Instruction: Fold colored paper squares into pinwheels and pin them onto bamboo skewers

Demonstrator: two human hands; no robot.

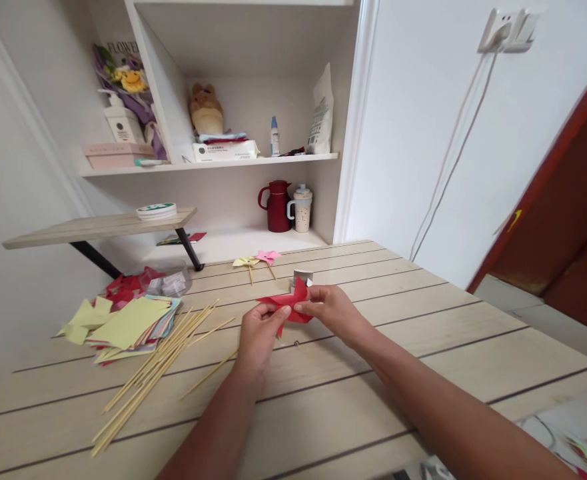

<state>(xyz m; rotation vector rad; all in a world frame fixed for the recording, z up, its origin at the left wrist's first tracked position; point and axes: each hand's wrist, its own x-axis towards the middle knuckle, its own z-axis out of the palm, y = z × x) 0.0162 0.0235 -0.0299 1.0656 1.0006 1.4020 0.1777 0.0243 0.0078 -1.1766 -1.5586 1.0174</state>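
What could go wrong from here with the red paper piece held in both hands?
The red folded paper is pinched only at its edges by the left hand and right hand, so the folds may spring open or tear. A small dark item on the table under the hands could get knocked away. A forearm might scatter the loose wooden sticks.

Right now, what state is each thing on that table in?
Red paper piece: folded, pinched between both hands.
Left hand: grip shut on it.
Right hand: grip shut on it.
Wooden sticks: lying loose.
Coloured paper sheets: stacked flat.
Two small pinwheels: finished, lying down.
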